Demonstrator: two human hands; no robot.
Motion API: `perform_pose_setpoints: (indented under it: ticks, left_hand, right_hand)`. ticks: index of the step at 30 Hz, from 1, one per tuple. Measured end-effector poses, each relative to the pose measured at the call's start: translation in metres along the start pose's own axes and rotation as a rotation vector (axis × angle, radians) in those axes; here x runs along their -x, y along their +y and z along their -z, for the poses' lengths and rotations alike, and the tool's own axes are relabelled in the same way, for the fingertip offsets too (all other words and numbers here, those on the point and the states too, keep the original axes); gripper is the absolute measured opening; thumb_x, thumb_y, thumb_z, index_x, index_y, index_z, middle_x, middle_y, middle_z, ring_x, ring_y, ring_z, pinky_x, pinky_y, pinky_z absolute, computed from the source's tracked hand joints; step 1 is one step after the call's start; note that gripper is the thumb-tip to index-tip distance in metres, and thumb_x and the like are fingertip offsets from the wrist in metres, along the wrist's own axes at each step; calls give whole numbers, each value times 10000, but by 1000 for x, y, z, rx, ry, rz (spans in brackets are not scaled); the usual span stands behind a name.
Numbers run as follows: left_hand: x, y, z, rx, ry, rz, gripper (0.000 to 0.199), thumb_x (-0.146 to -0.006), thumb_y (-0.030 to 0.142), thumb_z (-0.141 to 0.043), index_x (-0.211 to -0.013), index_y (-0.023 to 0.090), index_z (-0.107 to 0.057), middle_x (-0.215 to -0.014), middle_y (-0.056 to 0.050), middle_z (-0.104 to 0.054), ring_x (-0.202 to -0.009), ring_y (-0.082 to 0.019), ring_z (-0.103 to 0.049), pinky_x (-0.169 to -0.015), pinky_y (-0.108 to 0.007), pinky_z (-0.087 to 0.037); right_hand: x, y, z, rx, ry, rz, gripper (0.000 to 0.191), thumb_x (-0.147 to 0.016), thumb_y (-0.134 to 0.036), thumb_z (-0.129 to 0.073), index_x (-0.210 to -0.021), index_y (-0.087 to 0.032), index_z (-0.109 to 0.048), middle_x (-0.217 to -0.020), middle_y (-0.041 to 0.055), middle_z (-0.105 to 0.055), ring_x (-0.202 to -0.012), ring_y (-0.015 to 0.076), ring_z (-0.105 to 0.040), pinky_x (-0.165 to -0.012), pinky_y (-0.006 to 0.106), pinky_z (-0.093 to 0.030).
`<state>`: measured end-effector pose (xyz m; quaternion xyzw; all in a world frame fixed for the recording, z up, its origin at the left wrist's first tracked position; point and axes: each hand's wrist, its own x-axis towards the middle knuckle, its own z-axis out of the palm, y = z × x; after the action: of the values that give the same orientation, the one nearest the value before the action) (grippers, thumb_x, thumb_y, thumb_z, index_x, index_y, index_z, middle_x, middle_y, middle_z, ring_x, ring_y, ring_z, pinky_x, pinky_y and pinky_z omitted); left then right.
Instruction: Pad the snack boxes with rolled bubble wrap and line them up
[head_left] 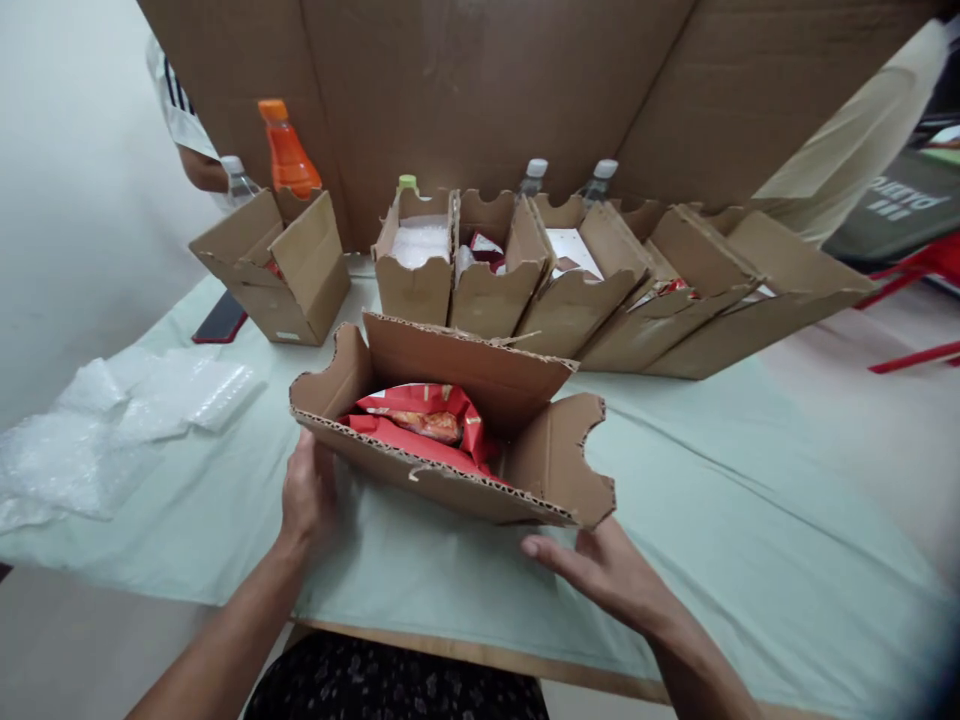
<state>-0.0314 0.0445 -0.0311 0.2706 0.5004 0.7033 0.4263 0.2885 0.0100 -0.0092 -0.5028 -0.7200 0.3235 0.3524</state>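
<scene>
An open-topped cardboard box is in front of me, above the pale green tablecloth, slightly tilted. Inside it lie red, glossy food packets, one with a food picture on it. My left hand grips the box's left end, with its fingertips hidden against the cardboard. At the lower right corner, my right hand holds the box; its thumb shows in front while the other fingers are largely hidden behind the box.
Several similar cardboard boxes stand in a row behind, holding packets and white items. Another box stands left, near an orange bottle and a dark flat object. Bubble wrap lies left. A large cardboard panel rises behind.
</scene>
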Motion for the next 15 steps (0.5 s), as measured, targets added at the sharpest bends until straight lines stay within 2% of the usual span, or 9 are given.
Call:
perform_pose_setpoints:
  ticks: [2, 4, 5, 7, 10, 12, 15]
  left_hand:
    - [12, 0, -2, 31, 5, -23, 447, -946, 582, -597, -1211, 249, -735, -1283, -36, -752, -1411, -245, -554, -1243, -366, -371]
    - [13, -4, -8, 39, 8, -39, 493, -944, 624, -587, -1240, 252, -719, -1352, -44, -722, -1441, -255, -522, -1256, -386, -345]
    - [9, -7, -13, 26, -7, -48, 508, -946, 632, -578, -1248, 246, -712, -1379, -51, -706, -1453, -262, -507, -1259, -400, -339]
    - [-9, -16, -27, -39, -72, -63, 508, -965, 609, -552, -1270, 227, -690, -1431, -67, -671, -1471, -273, -481, -1261, -430, -335]
    - [-43, -28, -48, -255, -184, -83, 418, -989, 473, -524, -1283, 209, -660, -1443, -95, -651, -1439, -272, -502, -1260, -445, -330]
    - [-60, -33, -55, -464, -261, -161, 416, -948, 346, -547, -1329, 191, -616, -1426, -123, -648, -1391, -285, -530, -1239, -479, -354]
    - [-63, -36, -50, -703, -370, -244, 676, -845, 255, -592, -1493, 110, -462, -1501, -195, -568, -1424, -323, -491, -1239, -513, -352]
  right_hand:
    - [-8, -3, -11, 29, -19, -29, 443, -884, -557, -689, -1196, -243, -686, -1153, 116, -764, -1034, 310, -728, -881, 459, -622]
    - [-23, -6, -15, 76, -8, -70, 343, -895, -536, -655, -1023, -219, -688, -999, 108, -764, -864, 281, -726, -780, 430, -619]
    - [-32, -6, -16, 89, 9, -93, 324, -888, -524, -653, -985, -216, -674, -951, 100, -755, -787, 263, -714, -719, 410, -610]
    - [-49, -1, -15, 69, 68, -120, 317, -878, -491, -657, -1031, -214, -649, -967, 91, -743, -731, 237, -702, -655, 377, -592]
    - [-67, 20, -18, 17, 219, -89, 352, -892, -437, -625, -1172, -223, -606, -1132, 106, -717, -910, 253, -724, -732, 382, -604]
    - [-72, 38, -24, 66, 276, -60, 339, -894, -414, -587, -1172, -222, -617, -1185, 124, -702, -1022, 281, -711, -819, 424, -603]
    - [-70, 62, -32, 223, 257, -52, 331, -870, -432, -573, -1099, -208, -657, -1157, 148, -718, -1025, 316, -713, -897, 477, -579]
